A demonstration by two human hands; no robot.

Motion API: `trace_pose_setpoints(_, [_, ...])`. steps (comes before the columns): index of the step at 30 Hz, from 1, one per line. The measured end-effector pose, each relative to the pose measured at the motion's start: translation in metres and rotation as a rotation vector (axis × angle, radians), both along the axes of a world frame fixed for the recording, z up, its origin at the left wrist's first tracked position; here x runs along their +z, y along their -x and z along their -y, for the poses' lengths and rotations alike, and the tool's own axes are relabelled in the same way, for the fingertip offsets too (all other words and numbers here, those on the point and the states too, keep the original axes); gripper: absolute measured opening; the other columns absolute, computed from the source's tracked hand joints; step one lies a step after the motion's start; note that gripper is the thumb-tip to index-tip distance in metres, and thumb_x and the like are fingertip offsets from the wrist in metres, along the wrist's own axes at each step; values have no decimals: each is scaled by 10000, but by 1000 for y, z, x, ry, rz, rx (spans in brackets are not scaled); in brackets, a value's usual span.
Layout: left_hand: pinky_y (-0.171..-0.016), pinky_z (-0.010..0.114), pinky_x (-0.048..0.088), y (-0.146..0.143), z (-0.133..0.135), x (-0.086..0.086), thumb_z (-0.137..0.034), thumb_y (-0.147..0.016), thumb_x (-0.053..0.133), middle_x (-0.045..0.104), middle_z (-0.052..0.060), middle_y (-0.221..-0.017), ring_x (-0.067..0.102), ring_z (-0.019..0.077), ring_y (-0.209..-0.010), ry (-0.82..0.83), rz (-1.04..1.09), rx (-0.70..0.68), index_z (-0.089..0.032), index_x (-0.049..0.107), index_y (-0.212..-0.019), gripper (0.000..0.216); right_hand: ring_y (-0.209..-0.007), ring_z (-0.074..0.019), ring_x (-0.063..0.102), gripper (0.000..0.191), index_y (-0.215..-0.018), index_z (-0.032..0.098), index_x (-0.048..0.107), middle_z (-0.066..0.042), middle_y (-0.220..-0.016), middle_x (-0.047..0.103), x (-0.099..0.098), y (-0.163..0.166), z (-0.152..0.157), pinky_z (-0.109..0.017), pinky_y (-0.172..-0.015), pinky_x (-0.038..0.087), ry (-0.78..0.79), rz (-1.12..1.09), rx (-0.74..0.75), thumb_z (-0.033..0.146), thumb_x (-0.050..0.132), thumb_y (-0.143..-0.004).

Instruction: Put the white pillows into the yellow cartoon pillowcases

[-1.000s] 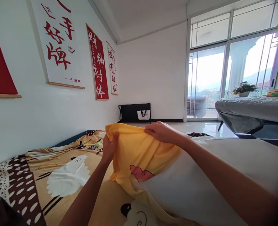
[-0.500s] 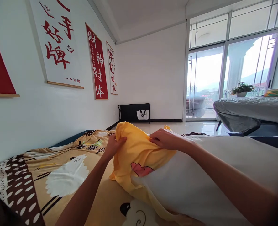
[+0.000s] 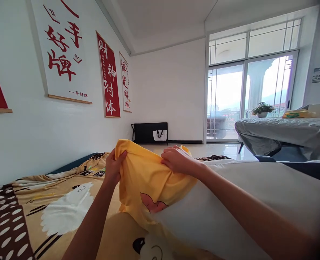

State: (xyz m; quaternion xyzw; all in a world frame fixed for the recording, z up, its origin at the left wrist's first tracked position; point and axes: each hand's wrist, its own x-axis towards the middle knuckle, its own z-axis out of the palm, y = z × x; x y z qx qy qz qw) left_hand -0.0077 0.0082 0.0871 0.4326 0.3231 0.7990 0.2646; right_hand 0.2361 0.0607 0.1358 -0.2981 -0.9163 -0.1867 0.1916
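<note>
A long white pillow (image 3: 230, 206) lies across a bed, its far end inside a yellow pillowcase (image 3: 146, 177) with a pink print. My left hand (image 3: 113, 169) is closed on the left edge of the pillowcase. On the top edge of the same pillowcase my right hand (image 3: 177, 159) pinches the bunched fabric. Both forearms reach in from the bottom of the view. The pillow's far end is hidden inside the case.
A yellow and brown blanket with white sheep (image 3: 54, 213) covers the bed. Wall scrolls (image 3: 109, 76) hang on the left wall. A low black rack (image 3: 149, 133) stands at the far wall, a covered table (image 3: 284, 131) with a potted plant (image 3: 262, 109) at the right by glass doors.
Both hands keep their hold on the pillowcase. The view has turned a little right, so the hands and pillowcase sit further left and lower. The yellow fabric is bunched a bit more over the pillow end.
</note>
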Motion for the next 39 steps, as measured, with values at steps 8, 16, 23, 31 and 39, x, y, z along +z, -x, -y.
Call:
trace_pose_setpoints(8, [-503,248,447,-22,14,9,-392,-530,820,614,-12,-580,568,142,-519,60,-94,71,-136,612,-674,360,-729,-165,549,181,-823,190,636,-44,-816,655,19,63,41,-245,-591,307,292,-308,134,349,552,-834])
trace_pose_setpoints(16, [-570,259,487,0,32,-2,-428,-587,790,668,12,-720,623,174,-633,82,-208,76,-159,649,-811,378,-601,-100,386,206,-634,179,509,31,-609,486,-6,89,27,-227,-558,249,393,-560,333,261,539,-819])
trace_pose_setpoints(23, [-573,284,477,13,34,-25,-404,-611,769,677,54,-713,630,232,-683,295,-487,16,-134,665,-728,312,-637,-101,426,174,-701,183,610,38,-647,550,-11,93,21,-212,-595,291,442,-709,447,274,527,-824])
trace_pose_setpoints(31, [-681,318,503,-10,29,-30,-385,-642,724,698,71,-860,639,255,-835,125,-440,134,-155,664,-877,334,-661,-118,486,129,-763,221,668,25,-684,614,-5,97,43,-216,-607,302,392,-492,364,162,574,-698])
trace_pose_setpoints(39, [-452,233,398,-9,34,-21,-426,-545,794,574,-6,-531,538,150,-512,174,-258,237,-147,588,-577,349,-648,-114,487,153,-736,202,648,20,-695,629,1,89,40,-217,-623,312,351,-630,391,149,506,-754])
